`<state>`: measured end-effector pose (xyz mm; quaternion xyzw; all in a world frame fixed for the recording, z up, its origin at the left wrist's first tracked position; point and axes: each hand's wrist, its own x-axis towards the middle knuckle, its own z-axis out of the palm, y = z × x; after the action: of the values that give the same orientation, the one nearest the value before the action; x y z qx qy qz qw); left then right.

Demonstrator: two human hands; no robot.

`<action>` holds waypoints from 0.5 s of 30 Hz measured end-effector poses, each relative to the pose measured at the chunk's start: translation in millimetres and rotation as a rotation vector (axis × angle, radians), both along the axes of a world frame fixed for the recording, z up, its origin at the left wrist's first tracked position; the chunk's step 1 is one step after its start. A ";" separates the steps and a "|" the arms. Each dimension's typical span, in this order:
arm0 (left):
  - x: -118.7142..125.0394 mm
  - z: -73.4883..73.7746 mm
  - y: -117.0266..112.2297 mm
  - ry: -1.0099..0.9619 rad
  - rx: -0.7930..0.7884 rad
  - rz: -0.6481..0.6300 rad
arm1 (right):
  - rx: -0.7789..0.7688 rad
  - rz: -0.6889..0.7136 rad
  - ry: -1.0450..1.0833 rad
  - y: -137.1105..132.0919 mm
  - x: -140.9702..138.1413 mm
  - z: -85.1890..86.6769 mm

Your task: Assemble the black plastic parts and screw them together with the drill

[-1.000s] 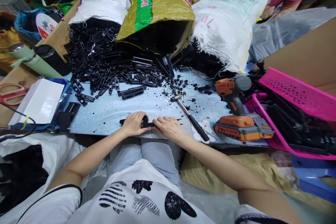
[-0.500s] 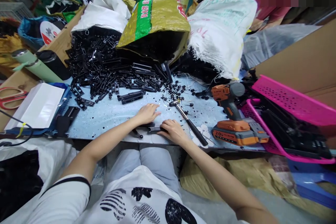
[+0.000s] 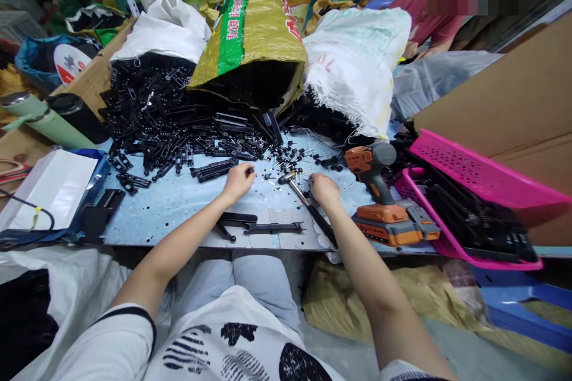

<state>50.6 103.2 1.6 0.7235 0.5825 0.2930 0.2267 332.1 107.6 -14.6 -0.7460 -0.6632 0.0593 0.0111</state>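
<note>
Well, the left hand (image 3: 238,183) pinches a small black piece (image 3: 249,171) in its fingers; the right hand (image 3: 325,191) curls near the hammer (image 3: 318,219), whether holding anything I can't tell.

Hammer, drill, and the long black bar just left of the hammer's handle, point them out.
Hammer (image 3: 317,218): head camera, on its black handle.
Drill (image 3: 381,190): head camera, on its dark handle.
Long black bar (image 3: 274,228): head camera, on the middle of its length.
</note>
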 end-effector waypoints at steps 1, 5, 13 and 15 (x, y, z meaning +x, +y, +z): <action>-22.7 -2.5 -16.6 -0.128 0.092 0.050 | 0.039 0.016 0.046 -2.9 -0.9 -0.3; -90.5 -27.4 -81.2 -0.321 0.302 0.304 | 0.207 0.193 0.395 -29.8 -31.0 6.4; -97.1 -57.2 -111.2 -0.078 0.534 0.199 | -0.060 0.556 0.742 -79.5 -114.2 32.2; -99.3 -57.4 -112.7 -0.002 0.585 0.152 | -0.081 0.567 0.682 -84.4 -119.3 36.9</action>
<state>-48.6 -9.5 -55.7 0.7122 0.5255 0.4652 -0.0134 212.9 23.2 22.3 -0.4722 -0.7972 0.3286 0.1831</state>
